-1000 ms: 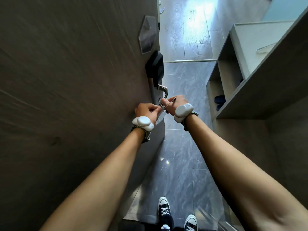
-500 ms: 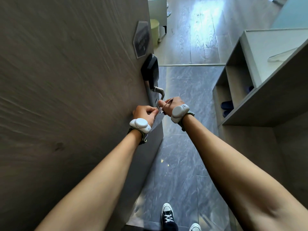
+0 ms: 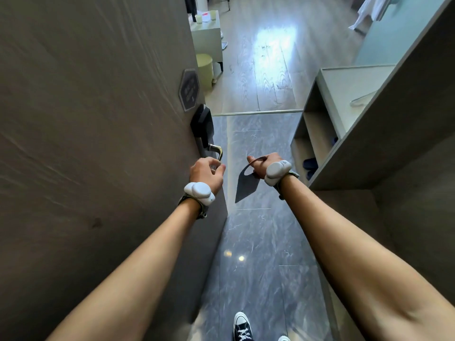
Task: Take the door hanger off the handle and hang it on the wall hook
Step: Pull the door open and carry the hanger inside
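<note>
The door hanger (image 3: 247, 184), a flat dark grey card with a round hole at its top, hangs free of the door, pinched at its loop by my right hand (image 3: 263, 166). It dangles over the floor, a hand's width right of the metal door handle (image 3: 216, 150). My left hand (image 3: 206, 173) sits just below the handle at the door's edge, fingers curled, with nothing visibly in it. No wall hook shows in the head view.
The brown wooden door (image 3: 98, 143) fills the left side, with a black lock box (image 3: 202, 124) and a hexagonal sign (image 3: 189, 90). A grey open shelf unit (image 3: 344, 134) stands at right. Grey tiled floor (image 3: 253, 242) runs between; a bin (image 3: 204, 68) and cabinet stand farther off.
Both hands were together at the handle. My right hand has since pulled the hanger off the handle and moved right with it; my left hand let go and stayed by the handle.
</note>
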Available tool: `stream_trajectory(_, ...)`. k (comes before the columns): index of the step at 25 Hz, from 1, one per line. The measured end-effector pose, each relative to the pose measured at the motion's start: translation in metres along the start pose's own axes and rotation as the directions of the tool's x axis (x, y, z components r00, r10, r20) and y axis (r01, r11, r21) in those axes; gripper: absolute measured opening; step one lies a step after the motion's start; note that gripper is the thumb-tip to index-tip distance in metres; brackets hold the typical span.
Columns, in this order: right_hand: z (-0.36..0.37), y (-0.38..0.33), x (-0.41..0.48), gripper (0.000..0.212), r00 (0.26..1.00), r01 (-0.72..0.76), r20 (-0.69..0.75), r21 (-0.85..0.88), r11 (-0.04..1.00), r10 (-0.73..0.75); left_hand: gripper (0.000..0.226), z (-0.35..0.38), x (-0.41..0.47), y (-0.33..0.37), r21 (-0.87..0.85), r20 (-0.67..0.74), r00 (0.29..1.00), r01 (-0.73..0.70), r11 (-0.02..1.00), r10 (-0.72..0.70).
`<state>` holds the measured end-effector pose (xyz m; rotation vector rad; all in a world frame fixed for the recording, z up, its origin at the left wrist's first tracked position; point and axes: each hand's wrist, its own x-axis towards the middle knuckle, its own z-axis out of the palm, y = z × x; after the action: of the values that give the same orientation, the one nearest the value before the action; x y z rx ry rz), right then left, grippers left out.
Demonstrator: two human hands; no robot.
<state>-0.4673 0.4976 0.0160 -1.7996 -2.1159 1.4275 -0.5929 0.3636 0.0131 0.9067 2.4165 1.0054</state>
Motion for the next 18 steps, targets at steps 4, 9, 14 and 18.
stream_trajectory(4,-0.049,0.014,-0.008,0.063,0.988,-0.077,-0.13,0.03,0.997,0.081,0.018,0.012,-0.005,0.052,-0.058,0.105,0.99,-0.091,0.994,0.096)
stream_trajectory(9,-0.11,0.039,-0.011,0.062,0.928,-0.119,-0.343,0.103,0.988,0.147,0.029,0.044,-0.008,0.117,-0.15,0.299,0.916,-0.232,0.961,0.268)
stream_trajectory(14,-0.183,0.071,-0.015,0.079,0.926,-0.084,-0.312,0.375,0.923,0.211,0.051,0.078,-0.008,0.185,-0.263,0.4,0.815,-0.337,0.904,0.42)
stream_trajectory(18,-0.248,0.095,-0.016,0.09,0.884,-0.043,-0.392,0.473,0.88,0.254,0.035,0.114,-0.002,0.251,-0.276,0.446,0.66,-0.541,0.795,0.604)
